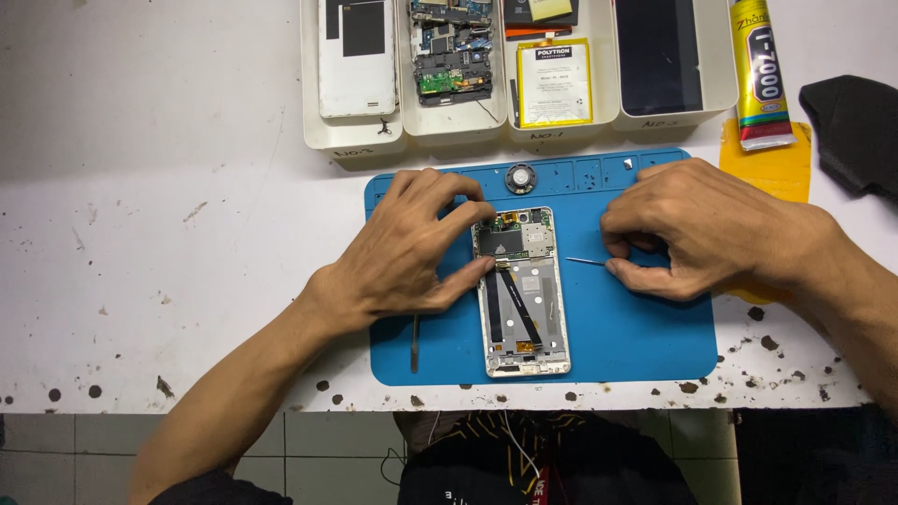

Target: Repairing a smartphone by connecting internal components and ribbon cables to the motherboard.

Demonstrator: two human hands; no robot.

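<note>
1. White table [168, 187], top scuffed and scratched, dark chipped spots along the front edge.
2. Blue work mat [636, 327] lies flat on it, centre, near the front edge.
3. Four white trays [355, 136] in a row at the back edge, side by side, touching or nearly so, just behind the mat.
4. Yellow glue tube [760, 75] lies right of the trays, its lower end on a yellow sheet [772, 168].
5. Yellow sheet flat on the table, just beside the mat's right back corner.
6. Black cloth [856, 131] at the far right, apart from the tube.
</note>
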